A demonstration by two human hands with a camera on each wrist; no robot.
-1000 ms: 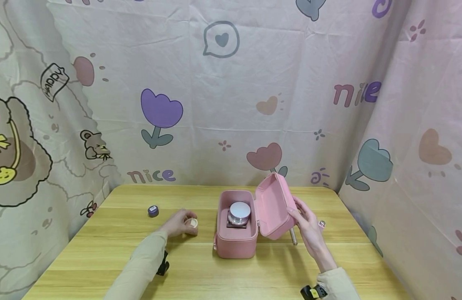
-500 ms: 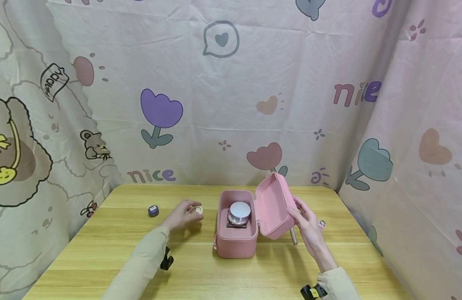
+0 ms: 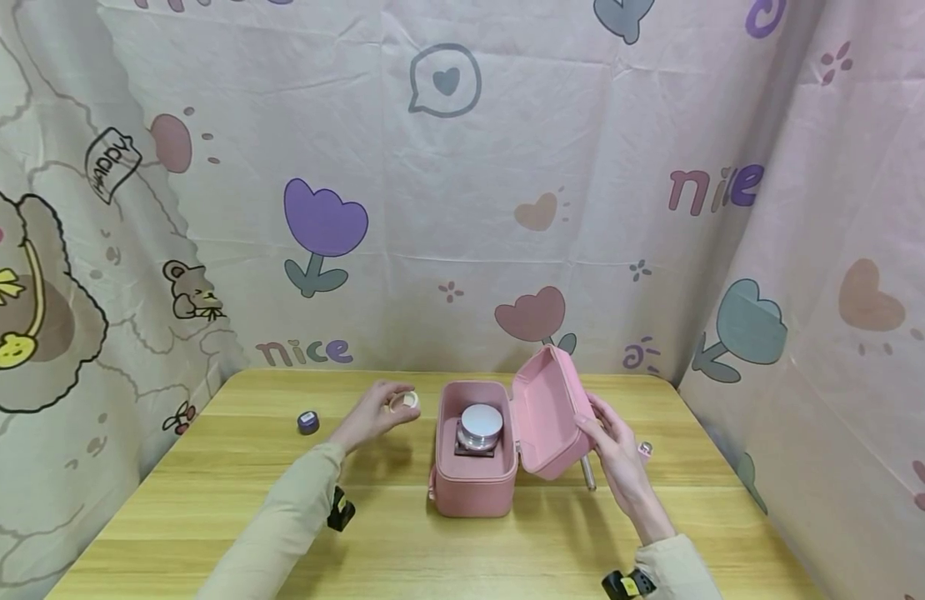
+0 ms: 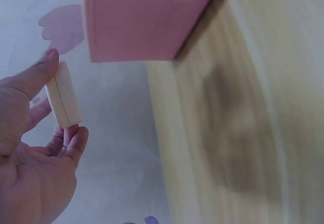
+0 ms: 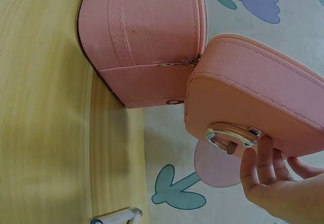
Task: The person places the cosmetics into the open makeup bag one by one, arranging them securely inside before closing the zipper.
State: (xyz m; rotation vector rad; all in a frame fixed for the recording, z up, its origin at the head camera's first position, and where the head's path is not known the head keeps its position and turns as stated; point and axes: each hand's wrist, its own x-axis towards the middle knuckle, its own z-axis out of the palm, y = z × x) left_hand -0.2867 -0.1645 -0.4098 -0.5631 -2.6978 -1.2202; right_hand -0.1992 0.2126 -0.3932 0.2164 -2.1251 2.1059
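My left hand (image 3: 374,415) pinches a small round cream-coloured compact (image 3: 409,401) between thumb and fingers, above the table left of the pink cosmetic case (image 3: 473,498). In the left wrist view the compact (image 4: 64,95) shows edge-on, with a thin seam around its side. The case stands upright with its lid (image 3: 554,417) swung out to the right. My right hand (image 3: 620,460) grips the lid's edge, close to the carry handle (image 5: 228,135) seen in the right wrist view. Inside the case, a jar with a silvery white top (image 3: 481,423) rests on a dark flat item (image 3: 473,451).
A small dark purple jar (image 3: 307,422) sits on the wooden table (image 3: 207,500) at the left. Behind the lid and right hand lie a slim silvery stick (image 3: 587,472) and a small pink item (image 3: 645,451), both partly hidden. A patterned curtain (image 3: 432,208) hangs behind the table.
My left hand has lifted the compact off the low position near the table and carried it up, away from me and rightward toward the case. The right hand and lid have stayed put.
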